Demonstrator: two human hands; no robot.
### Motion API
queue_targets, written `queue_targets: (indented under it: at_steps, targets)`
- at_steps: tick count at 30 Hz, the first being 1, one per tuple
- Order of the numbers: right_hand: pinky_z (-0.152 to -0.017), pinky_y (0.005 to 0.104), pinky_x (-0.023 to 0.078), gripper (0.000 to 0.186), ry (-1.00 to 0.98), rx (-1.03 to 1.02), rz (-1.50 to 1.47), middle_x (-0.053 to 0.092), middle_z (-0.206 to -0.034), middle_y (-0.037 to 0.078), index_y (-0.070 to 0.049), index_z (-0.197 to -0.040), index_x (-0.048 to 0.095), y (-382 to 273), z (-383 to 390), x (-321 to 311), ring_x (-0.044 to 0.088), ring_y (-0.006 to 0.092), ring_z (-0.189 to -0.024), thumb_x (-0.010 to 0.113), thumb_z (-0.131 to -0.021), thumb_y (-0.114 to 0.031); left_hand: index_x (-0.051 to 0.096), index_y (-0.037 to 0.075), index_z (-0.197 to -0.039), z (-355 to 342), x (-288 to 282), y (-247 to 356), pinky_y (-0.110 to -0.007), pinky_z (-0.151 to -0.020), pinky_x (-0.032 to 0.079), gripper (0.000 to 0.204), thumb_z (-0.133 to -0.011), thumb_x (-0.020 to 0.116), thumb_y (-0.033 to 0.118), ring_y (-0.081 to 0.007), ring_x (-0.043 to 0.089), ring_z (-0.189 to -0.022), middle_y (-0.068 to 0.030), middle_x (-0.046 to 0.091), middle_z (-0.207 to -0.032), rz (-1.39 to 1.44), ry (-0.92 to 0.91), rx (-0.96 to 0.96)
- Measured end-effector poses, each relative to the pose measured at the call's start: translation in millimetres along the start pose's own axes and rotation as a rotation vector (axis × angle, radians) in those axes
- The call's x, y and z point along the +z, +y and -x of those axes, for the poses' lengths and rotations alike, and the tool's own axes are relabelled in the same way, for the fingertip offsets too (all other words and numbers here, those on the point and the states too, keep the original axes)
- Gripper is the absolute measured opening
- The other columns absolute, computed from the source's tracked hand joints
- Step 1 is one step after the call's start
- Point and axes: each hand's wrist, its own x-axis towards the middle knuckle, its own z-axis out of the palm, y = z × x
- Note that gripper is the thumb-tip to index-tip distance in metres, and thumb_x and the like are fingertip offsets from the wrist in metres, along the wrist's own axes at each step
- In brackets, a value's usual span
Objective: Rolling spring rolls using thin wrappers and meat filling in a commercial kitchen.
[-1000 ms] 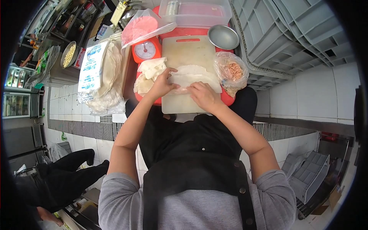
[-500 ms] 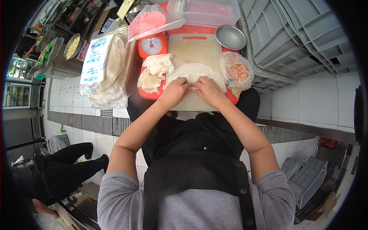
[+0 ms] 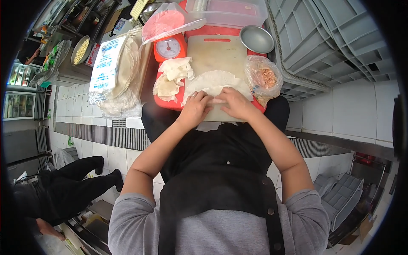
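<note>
A pale thin wrapper sheet (image 3: 217, 78) lies on the white cutting board (image 3: 214, 53), its near edge folded into a roll. My left hand (image 3: 196, 108) is closed on the left part of that roll, fingers bent over it. Just to the right, my right hand (image 3: 233, 103) grips the same roll with curled fingers. What lies inside the fold is hidden. Right of the board sits a clear plastic bag (image 3: 264, 76) of pinkish-orange chopped filling. To its left are crumpled wrapper pieces (image 3: 173, 76) on a red surface.
An orange dial scale (image 3: 170, 49) carries a bag-covered pink item (image 3: 166, 25). A metal bowl (image 3: 256, 39) and a clear plastic tub (image 3: 231, 12) stand farther back. Stacked wrappers in plastic (image 3: 114, 76) lie left; grey crates (image 3: 314, 38) rise right. Another person's legs (image 3: 80, 174) show lower left.
My left hand has shifted slightly left and nearer, with its thumb opening away from the fingers. The wrapper's near edge looks more rolled between my hands.
</note>
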Motion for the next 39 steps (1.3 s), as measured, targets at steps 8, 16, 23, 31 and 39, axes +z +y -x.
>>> queue_targets:
  at_steps: [8,16,23,31,39]
  targets:
    - [-0.100,0.0452,0.048,0.038,0.243,0.208,0.126,0.064,-0.117,0.016,-0.005,-0.121,0.070,53.2,-81.4,10.1,0.060,0.0346,-0.118,0.079,-0.086,-0.019,0.065,0.005,-0.119,-20.8,7.7,21.0,-0.045,-0.087,0.049,0.044,-0.087,0.079,0.032,-0.0328,0.060,-0.107,-0.0126,0.058,-0.110,-0.162,-0.076,0.041]
    - [-0.110,0.0539,0.039,0.026,-0.129,0.423,0.219,0.058,-0.135,0.012,-0.010,-0.114,0.070,52.5,-124.3,3.3,0.051,0.0309,-0.133,0.073,-0.092,-0.022,0.063,0.005,-0.127,-9.2,12.7,26.2,-0.047,-0.089,0.047,0.048,-0.090,0.076,0.031,-0.0340,0.057,-0.109,-0.0139,0.058,-0.115,-0.135,0.000,0.043]
    - [-0.108,0.0541,0.040,0.022,-0.075,0.398,0.246,0.059,-0.133,0.011,-0.011,-0.110,0.071,56.3,-137.7,4.2,0.049,0.0298,-0.135,0.073,-0.092,-0.023,0.062,0.004,-0.129,-10.0,7.0,25.2,-0.048,-0.089,0.048,0.050,-0.088,0.078,0.028,-0.0362,0.057,-0.110,-0.0157,0.058,-0.116,-0.097,-0.053,-0.004]
    - [-0.098,0.0511,0.048,0.019,0.325,0.232,0.058,0.067,-0.117,0.013,-0.008,-0.100,0.069,48.8,-112.1,3.6,0.063,0.0335,-0.112,0.074,-0.090,-0.023,0.070,-0.001,-0.116,-21.0,-14.4,-20.8,-0.041,-0.084,0.056,0.046,-0.073,0.088,0.002,-0.0353,0.067,-0.101,-0.0150,0.065,-0.109,0.348,-0.070,-0.134]
    - [-0.084,0.0477,0.055,0.026,-0.176,0.124,0.023,0.071,-0.093,0.020,-0.002,-0.091,0.071,-11.6,-54.3,14.5,0.069,0.0394,-0.095,0.084,-0.076,-0.018,0.075,0.003,-0.110,-2.0,-9.1,-15.0,-0.041,-0.082,0.057,0.036,-0.076,0.085,0.004,-0.0310,0.067,-0.093,-0.0129,0.064,-0.100,0.222,-0.035,-0.125]
